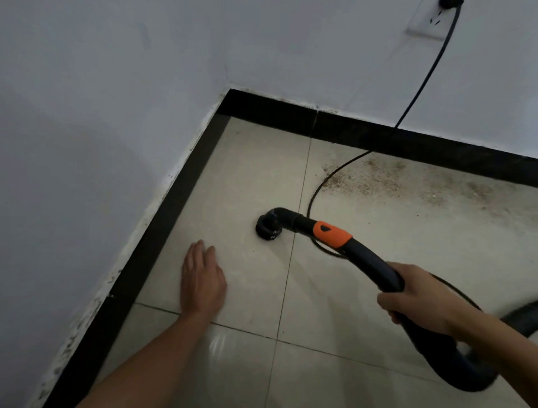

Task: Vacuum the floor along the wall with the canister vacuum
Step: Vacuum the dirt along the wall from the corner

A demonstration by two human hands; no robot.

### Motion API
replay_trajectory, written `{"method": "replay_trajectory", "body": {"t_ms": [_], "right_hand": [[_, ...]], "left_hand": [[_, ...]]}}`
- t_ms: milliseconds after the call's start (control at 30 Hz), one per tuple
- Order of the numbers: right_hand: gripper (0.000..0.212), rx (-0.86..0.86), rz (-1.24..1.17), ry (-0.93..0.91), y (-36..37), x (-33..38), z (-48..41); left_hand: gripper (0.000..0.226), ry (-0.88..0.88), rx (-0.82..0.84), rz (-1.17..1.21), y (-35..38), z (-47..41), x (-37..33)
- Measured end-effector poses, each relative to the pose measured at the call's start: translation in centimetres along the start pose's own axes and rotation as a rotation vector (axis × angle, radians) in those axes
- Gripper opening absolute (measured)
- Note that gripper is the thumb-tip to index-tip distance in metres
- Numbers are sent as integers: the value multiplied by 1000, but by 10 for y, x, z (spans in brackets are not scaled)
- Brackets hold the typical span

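Head view: my right hand (pixel 419 297) grips the black vacuum wand (pixel 375 259), fingers wrapped round it, with its round nozzle (pixel 267 228) on the tile floor (pixel 247 163) near the corner baseboard (pixel 407 142). My left hand (pixel 202 279) lies flat on the tile with straight fingers. What looks like gritty debris (pixel 378 177) lies along the far wall beside the power cord (pixel 419 87).

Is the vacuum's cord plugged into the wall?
Plugged in: the black plug sits in the wall socket, its cord hanging down to the floor.

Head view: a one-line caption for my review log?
Right hand grips the vacuum handle, round nozzle on the tiled floor near the corner; left hand open nearby; debris lies along the baseboard.
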State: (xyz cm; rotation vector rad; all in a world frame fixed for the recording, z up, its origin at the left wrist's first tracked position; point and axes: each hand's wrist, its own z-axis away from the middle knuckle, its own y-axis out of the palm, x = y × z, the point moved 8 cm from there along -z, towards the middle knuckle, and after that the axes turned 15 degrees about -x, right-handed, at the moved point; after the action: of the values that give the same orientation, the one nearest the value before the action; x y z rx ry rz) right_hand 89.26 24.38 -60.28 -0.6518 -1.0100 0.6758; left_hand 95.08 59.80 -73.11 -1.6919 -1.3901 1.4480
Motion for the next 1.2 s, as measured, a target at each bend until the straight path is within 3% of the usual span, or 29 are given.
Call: {"method": "replay_trajectory", "body": {"t_ms": [167,367,567,633,867,1033,1200], "right_hand": [[25,145,50,-7,15,-17,38],[17,-110,185,-40,-10,-38,45],[29,66,432,-142,4,-65,87],[25,24,455,-158,12,-62,85],[17,-348,124,13,-27,-48,34],[14,-487,-221,117,-75,-77,30],[12,-509,-379,326,-81,-116,25]], "left_hand": [[41,4,6,14,-2,0,1],[42,25,11,22,-4,-1,1],[43,39,36,-25,-4,0,0],[43,31,61,-59,-3,-1,-1],[37,72,135,-102,0,-18,-23],[35,160,154,56,15,-32,-88],[33,472,207,149,44,-24,-182]]}}
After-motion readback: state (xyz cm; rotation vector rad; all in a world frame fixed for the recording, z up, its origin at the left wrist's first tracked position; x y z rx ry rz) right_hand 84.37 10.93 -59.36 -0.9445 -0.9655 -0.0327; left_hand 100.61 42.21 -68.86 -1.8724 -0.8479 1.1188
